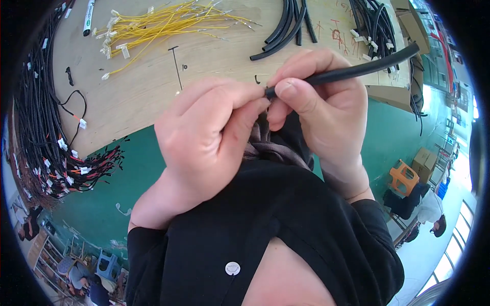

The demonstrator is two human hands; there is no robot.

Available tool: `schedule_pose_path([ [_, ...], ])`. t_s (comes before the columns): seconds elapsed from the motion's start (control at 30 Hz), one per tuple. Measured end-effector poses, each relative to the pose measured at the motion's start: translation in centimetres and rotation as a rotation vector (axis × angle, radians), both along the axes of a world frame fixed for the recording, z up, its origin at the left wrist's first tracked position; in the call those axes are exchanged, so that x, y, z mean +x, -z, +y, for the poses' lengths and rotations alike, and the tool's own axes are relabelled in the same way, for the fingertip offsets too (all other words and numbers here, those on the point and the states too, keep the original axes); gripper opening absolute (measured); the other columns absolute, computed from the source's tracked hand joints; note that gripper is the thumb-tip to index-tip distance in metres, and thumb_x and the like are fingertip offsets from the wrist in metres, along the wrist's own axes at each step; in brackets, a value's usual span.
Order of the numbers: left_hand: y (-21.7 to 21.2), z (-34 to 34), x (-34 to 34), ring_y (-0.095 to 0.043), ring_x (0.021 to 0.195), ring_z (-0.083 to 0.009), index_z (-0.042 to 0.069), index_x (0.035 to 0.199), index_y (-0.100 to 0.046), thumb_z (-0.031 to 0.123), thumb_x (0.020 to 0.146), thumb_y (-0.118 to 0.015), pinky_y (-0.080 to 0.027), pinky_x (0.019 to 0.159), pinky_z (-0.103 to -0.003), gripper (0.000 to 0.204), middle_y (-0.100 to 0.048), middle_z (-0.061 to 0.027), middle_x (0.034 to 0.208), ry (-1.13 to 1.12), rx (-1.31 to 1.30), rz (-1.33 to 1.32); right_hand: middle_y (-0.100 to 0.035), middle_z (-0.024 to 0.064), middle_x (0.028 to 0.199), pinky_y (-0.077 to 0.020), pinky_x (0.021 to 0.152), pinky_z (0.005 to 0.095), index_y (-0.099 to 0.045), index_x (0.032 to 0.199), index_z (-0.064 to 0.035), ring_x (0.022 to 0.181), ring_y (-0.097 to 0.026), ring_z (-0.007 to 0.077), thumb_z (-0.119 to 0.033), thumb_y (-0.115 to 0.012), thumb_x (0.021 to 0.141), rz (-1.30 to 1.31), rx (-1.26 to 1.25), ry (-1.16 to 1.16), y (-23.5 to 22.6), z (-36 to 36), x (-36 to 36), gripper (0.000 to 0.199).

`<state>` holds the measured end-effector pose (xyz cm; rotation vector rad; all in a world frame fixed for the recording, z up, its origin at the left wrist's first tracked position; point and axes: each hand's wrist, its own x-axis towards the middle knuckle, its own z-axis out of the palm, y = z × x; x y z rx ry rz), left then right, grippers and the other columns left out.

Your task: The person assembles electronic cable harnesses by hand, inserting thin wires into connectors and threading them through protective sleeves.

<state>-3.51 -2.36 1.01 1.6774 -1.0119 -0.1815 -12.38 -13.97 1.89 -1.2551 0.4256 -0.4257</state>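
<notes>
Above the near edge of the plywood table [130, 99], just in front of the wearer's chest, a length of black flexible tubing [370, 69] is held between two bare hands. The right hand [332, 104] pinches it between thumb and fingers close to its inner end, and the rest slants across the fingers and out to the right, unsupported. The left hand [204, 127] has its thumb and forefinger pressed together right at that inner end; whether they grip the rim or something inside it, I cannot tell.

The tubing looks light, probably rubbery or soft plastic: springy enough to carry its own overhang in a gentle curve, yet likely to squash under a firm pinch. Its smooth skin may slip a little, though breakage seems unlikely. A hold just behind the mouth should steady it best without closing the opening; gripping the far end would let it swing.
</notes>
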Motion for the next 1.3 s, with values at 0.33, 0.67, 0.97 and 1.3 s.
schedule_pose_path([
  [0.33,0.0,0.7,1.9,-0.054,0.073,-0.0187,0.002,0.087,-0.056,0.014,0.076,-0.056,-0.032,0.087,-0.039,0.016,-0.057,-0.0068,0.075,0.211,0.174,-0.220,-0.049,0.0111,0.074,-0.0420,0.044,0.0222,-0.047,0.078,0.0031,0.048,-0.049,0.0116,0.001,-0.046,0.077,0.003,-0.127,-0.011,-0.1,0.4,0.1,0.003],
  [0.67,3.1,2.8,2.5,-0.047,0.060,-0.0058,-0.002,0.100,-0.052,0.016,0.085,-0.046,-0.036,0.055,-0.017,0.023,-0.056,-0.0061,0.079,0.182,-0.161,1.135,-0.053,0.0100,0.062,-0.0408,0.041,0.0208,-0.052,0.083,0.0043,0.048,-0.050,0.0128,-0.011,-0.049,0.083,-0.235,0.104,0.173,-0.6,-2.5,-0.7,0.016],
  [0.97,1.7,2.0,1.8,-0.046,0.052,-0.0067,-0.001,0.085,-0.055,0.016,0.083,-0.050,-0.038,0.050,-0.018,0.018,-0.055,-0.0052,0.068,0.069,-0.212,1.106,-0.054,0.0092,0.068,-0.0376,0.041,0.0187,-0.052,0.081,0.0033,0.048,-0.048,0.0094,-0.011,-0.053,0.081,-0.221,-0.135,0.239,-0.4,-2.2,-0.6,0.015],
  [1.3,0.7,1.1,1.1,-0.052,0.051,-0.0096,0.000,0.085,-0.051,0.014,0.083,-0.049,-0.041,0.049,-0.019,0.015,-0.058,-0.0100,0.069,0.099,-0.211,1.123,-0.048,0.0032,0.057,-0.0273,0.038,0.0150,-0.052,0.078,0.0018,0.041,-0.038,0.0040,-0.014,-0.054,0.080,-0.222,-0.085,0.307,-0.5,-1.9,-1.3,0.016],
])
